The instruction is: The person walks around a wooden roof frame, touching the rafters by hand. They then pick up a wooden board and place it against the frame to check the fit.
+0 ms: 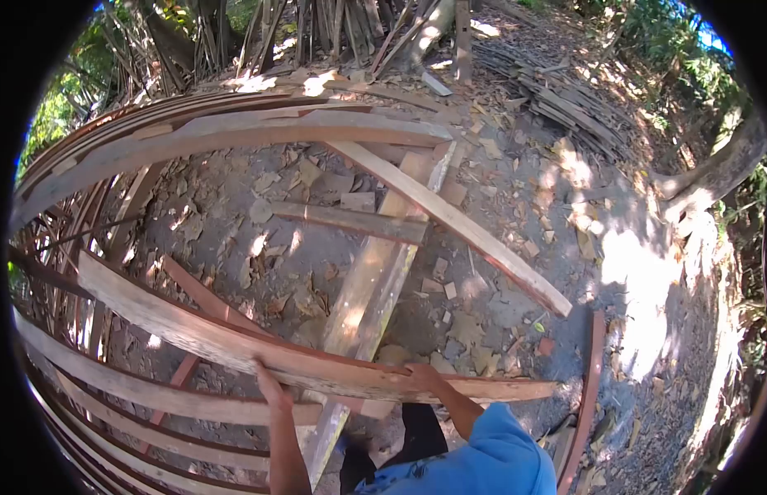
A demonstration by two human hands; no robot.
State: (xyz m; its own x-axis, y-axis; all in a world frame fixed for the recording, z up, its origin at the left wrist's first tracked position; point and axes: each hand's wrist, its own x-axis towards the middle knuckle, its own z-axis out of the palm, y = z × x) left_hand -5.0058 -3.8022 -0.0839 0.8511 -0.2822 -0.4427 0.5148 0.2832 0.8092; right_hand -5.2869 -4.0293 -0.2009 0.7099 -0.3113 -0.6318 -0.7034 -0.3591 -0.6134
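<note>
A long wooden beam (pixel 317 355) with a reddish top edge and a pale, rough side crosses in front of my body. My left hand (pixel 272 386) grips its lower side, left of the middle. Nearer the beam's right end, my right hand (pixel 422 378) is wrapped over the top edge. Beneath the beam runs a pale plank support (pixel 358 297), slanting up and away. The beam's left end is raised toward the left of the view, and its right end reaches toward a reddish board (pixel 594 371).
Long boards (pixel 152 404) lie stacked at the lower left. Another beam (pixel 292 128) curves across the far side, with a diagonal plank (pixel 457 219) beside it. Short wood pieces and dry leaves litter the ground. A scrap pile (pixel 565 107) lies at the back right.
</note>
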